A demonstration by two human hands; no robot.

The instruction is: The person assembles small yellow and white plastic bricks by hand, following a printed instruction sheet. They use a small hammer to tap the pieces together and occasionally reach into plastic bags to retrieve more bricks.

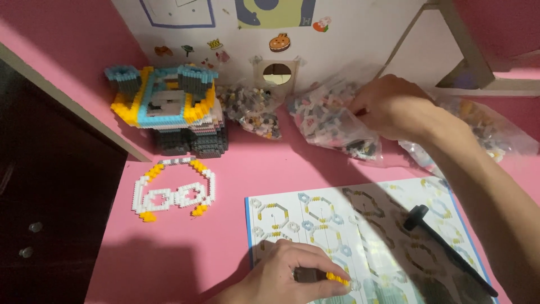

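My left hand rests on the instruction sheet at the bottom, pinching a small assembly of yellow mini bricks between thumb and fingers. My right hand reaches to the back, its fingers inside a clear plastic bag of mixed mini bricks. A second bag of bricks lies to the left of that one. A flat white and yellow brick piece lies on the pink table at the left. Behind it stands a built model in grey, yellow and light blue.
A black tool lies on the sheet's right side. Another clear bag of bricks sits at the far right behind my right arm. A white wall with stickers rises at the back. A dark cabinet borders the table at left.
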